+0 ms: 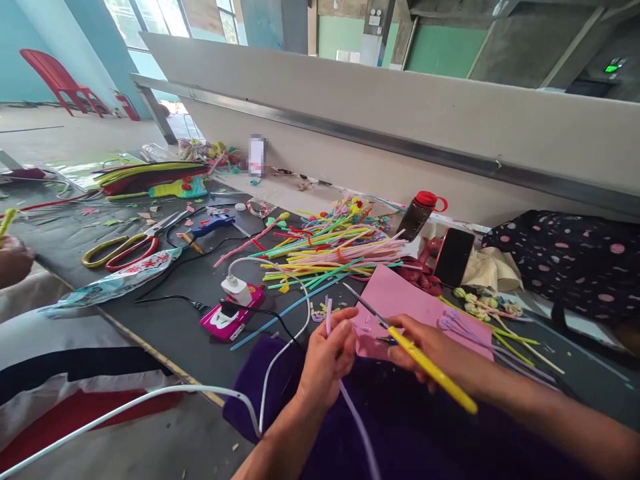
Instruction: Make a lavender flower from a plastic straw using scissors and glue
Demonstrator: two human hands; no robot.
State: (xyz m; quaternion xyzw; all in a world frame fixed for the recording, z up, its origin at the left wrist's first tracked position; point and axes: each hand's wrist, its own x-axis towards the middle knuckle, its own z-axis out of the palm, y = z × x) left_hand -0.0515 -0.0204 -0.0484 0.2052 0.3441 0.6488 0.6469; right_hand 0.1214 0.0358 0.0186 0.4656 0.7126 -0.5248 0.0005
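Note:
A light purple pipe cleaner [359, 427] runs through my left hand [327, 357], whose fingers are closed around it. Its short top end pokes up above the fingers, and the long end hangs toward my lap. Just to the right, my right hand [417, 347] grips yellow-handled scissors [425, 363], seen edge-on, with the metal blade pointing up and left. A small dark and blue piece shows beneath that hand; I cannot make out what it is. Under the blade lies a pink sheet [385, 293] with short purple snippets. More purple stems [457, 323] rest at its right side.
Bundled colourful pipe cleaners [340, 253] lie ahead. To the left are a magenta power strip [233, 313] with a white cable, large scissors [125, 250] and a blue glue gun [213, 225]. A bottle [420, 213] and phone [454, 257] stand behind. Another person's hand [14, 260] shows far left.

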